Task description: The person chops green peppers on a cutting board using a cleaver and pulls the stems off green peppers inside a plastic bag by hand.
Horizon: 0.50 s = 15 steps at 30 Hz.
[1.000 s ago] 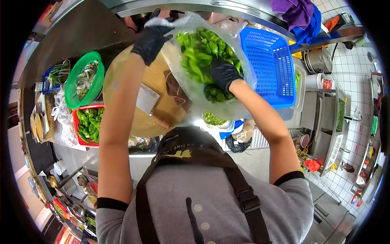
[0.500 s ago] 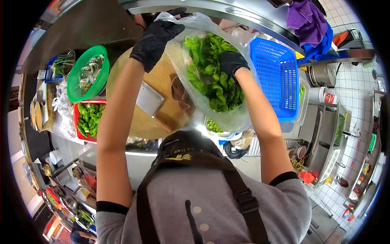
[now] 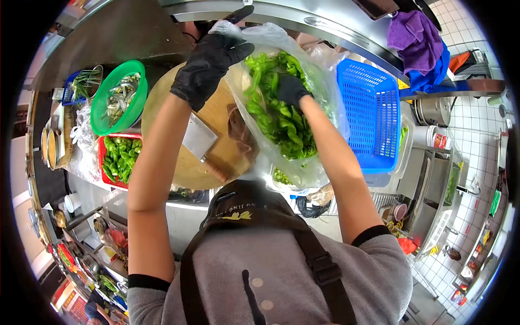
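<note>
My left hand, in a black glove, grips the rim of a clear plastic bag; a finger and the thumb stick out past the plastic. Long green peppers fill the bag. Also gloved in black, my right hand reaches into the bag among the peppers, and its fingers are hidden there. Beneath the bag's left side is a round wooden chopping board. On the board lie a cleaver with a wooden handle and a brown cloth-like piece.
A blue basket stands right of the bag. At left are a green basket of small fish and a red basket of green peppers. A container of chopped green pieces sits under the bag. Purple cloth hangs at upper right.
My right hand has moved left and slightly up inside the bag. The bag has narrowed and sagged, shifting the peppers. My left hand has moved slightly right, still on the rim.
</note>
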Tool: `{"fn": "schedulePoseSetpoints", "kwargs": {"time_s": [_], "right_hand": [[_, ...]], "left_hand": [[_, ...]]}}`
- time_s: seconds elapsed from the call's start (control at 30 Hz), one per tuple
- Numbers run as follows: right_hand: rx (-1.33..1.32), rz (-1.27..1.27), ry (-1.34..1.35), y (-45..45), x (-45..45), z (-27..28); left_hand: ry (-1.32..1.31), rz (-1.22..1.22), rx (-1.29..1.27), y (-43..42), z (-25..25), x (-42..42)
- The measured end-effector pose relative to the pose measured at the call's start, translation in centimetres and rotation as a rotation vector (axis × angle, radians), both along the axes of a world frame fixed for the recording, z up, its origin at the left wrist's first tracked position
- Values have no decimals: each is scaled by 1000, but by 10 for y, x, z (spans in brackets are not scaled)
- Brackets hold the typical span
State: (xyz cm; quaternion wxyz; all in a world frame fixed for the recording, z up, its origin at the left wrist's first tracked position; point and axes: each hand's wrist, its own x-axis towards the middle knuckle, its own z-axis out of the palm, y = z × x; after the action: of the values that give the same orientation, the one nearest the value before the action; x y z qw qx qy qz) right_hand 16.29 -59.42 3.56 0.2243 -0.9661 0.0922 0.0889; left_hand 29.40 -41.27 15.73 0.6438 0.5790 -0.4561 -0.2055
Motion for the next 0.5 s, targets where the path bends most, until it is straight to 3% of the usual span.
{"fn": "schedulePoseSetpoints", "kwargs": {"time_s": [0.07,0.13,0.17,0.23,0.27,0.37,0.5], "right_hand": [[227,359,54,-10,-20,30],[322,366,-1,-8,-19,46],[208,317,-20,-4,-10,57],[-13,221,-156,2,13,27],[-118,177,-273,1,33,-39],[-144,71,-61,12,47,-72],[-87,70,200,16,30,13]], "left_hand": [[42,23,-4,5,1,1],[98,23,-10,11,7,-9],[108,39,5,13,13,-15],[127,67,32,13,27,-25],[117,51,19,11,22,-21],[109,19,-2,8,9,-10],[187,12,-43,9,7,-6]]}}
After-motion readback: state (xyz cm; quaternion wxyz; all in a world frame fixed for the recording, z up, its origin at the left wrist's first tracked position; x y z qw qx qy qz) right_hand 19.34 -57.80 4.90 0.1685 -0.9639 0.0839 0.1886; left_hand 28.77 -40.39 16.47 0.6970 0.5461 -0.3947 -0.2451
